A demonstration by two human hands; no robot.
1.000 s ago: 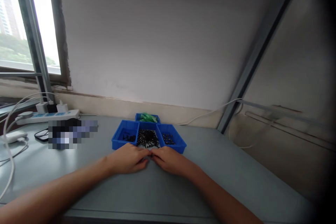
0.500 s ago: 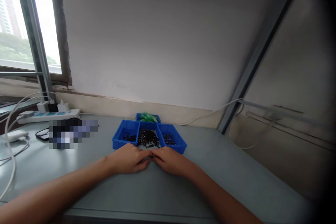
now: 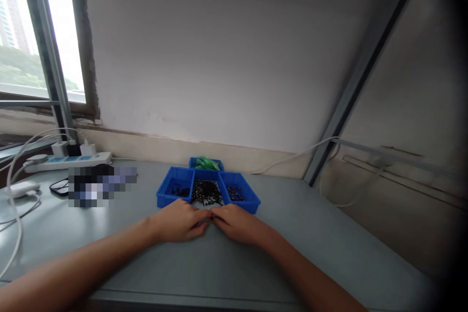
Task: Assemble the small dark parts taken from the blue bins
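My left hand (image 3: pixel 182 221) and my right hand (image 3: pixel 234 223) meet at the fingertips just in front of the blue bins. Both are closed in a pinch around a tiny dark piece, mostly hidden by the fingers. Beyond them lies a heap of small dark screws (image 3: pixel 207 192) between two blue bins. The left blue bin (image 3: pixel 168 199) holds a few dark small parts (image 3: pixel 180 190). Inside the right blue bin (image 3: pixel 252 198) are several small metallic pieces (image 3: pixel 234 193), too small to name. Both wrists hover low over the grey table (image 3: pixel 212 273).
A third blue bin (image 3: pixel 191 165) at the back contains green plastic bags (image 3: pixel 206 163). To the left are a white power strip (image 3: pixel 98 158) with plugs and cables, a white charger box (image 3: pixel 24 188) and a blurred dark item (image 3: pixel 100 171). A metal post (image 3: pixel 321 150) stands at the right.
Hardly anything differs. The fingertips of both hands have shifted very slightly where they meet; the bins and the heap stay put.
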